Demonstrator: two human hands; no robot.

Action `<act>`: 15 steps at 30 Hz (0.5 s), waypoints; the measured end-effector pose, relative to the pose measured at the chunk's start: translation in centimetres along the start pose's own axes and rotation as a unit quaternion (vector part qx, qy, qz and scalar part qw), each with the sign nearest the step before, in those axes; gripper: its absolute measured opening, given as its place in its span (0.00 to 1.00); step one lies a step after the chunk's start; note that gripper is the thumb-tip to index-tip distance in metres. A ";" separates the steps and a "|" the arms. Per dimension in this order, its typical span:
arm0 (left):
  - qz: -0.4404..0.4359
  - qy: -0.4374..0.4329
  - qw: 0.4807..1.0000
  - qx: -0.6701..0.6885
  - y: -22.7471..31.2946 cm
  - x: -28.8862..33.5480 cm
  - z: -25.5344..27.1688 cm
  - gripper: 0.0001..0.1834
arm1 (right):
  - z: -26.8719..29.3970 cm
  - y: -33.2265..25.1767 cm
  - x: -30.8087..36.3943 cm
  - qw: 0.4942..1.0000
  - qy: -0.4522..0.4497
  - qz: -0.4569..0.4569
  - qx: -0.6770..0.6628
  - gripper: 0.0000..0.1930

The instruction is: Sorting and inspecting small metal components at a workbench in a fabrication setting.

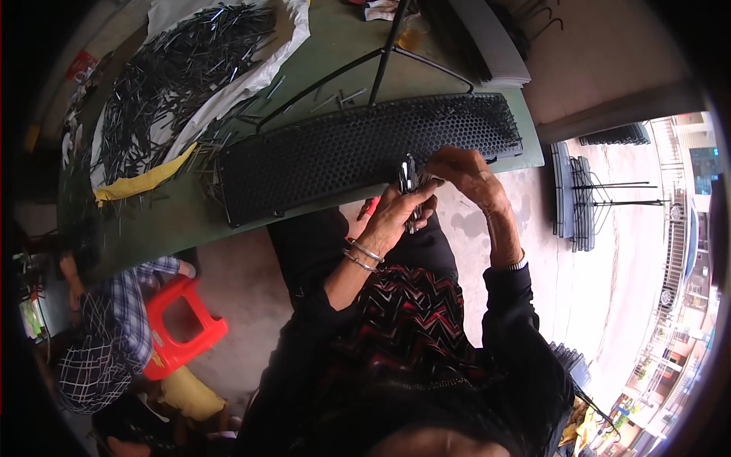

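Pointing near to far, the bundle of thin dark strips (409,175) sits in your left hand (388,215), its far ends reaching up to the near edge of the black perforated panel (312,164); from this view you cannot tell whether they touch it. The panel lies just beyond the bundle, and its long axis runs left to right, the right end farther from you, so the strips lie roughly across it. That crossing, with the holes on the far side of the strips, looks like the relation that matters.

Your right hand (474,179) is the nearer one to the panel, just right of the bundle and over the panel's near edge. It arches from a bent wrist, fingers drawn together and turned left toward the strips; you cannot tell whether they pinch one. Your left hand is curled closed around the bundle, thumb across it.

Beneath the panel is the green table (141,232); a black rod frame (386,51) adjoins its far edge, and a heap of loose dark strips (202,57) lies far left, well apart from both hands.
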State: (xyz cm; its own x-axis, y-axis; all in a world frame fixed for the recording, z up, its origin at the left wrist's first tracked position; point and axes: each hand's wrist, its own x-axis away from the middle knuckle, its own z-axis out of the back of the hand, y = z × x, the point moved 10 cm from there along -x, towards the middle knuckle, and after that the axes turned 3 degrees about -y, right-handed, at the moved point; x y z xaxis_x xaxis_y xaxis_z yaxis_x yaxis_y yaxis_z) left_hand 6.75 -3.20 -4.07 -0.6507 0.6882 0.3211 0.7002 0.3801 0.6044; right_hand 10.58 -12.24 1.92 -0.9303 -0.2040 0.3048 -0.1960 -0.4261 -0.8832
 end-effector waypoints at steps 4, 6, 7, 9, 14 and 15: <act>-0.015 0.046 0.999 -0.008 0.8 0.3 1.5 0.13 | 0.6 -1.3 -0.1 0.997 0.047 0.050 -0.037 0.07; -0.022 0.067 0.997 -0.012 1.1 0.6 1.9 0.13 | 0.4 -1.7 -0.1 0.996 0.059 0.060 -0.033 0.06; -0.028 0.088 0.996 -0.016 1.3 0.8 2.2 0.14 | 0.6 -1.7 -0.1 0.995 0.080 0.060 -0.023 0.06; -0.038 0.086 0.995 -0.011 1.6 1.0 2.2 0.15 | 0.6 -2.0 -0.1 0.993 0.099 0.062 -0.012 0.07; -0.028 0.105 0.993 -0.044 1.5 1.7 2.9 0.16 | 0.3 -2.6 0.5 0.991 0.117 0.065 -0.003 0.08; -0.030 0.101 0.993 -0.049 1.6 1.9 2.8 0.15 | 0.2 -2.8 0.6 0.991 0.117 0.068 -0.001 0.08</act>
State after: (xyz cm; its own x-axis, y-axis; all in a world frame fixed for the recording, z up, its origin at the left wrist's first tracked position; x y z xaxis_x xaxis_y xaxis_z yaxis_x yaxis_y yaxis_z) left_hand 7.48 0.43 -4.60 -0.7426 0.5243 0.4166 0.6334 0.3478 0.6913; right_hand 10.60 -11.41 4.64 -0.9946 -0.0487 0.0918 -0.0641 -0.4078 -0.9108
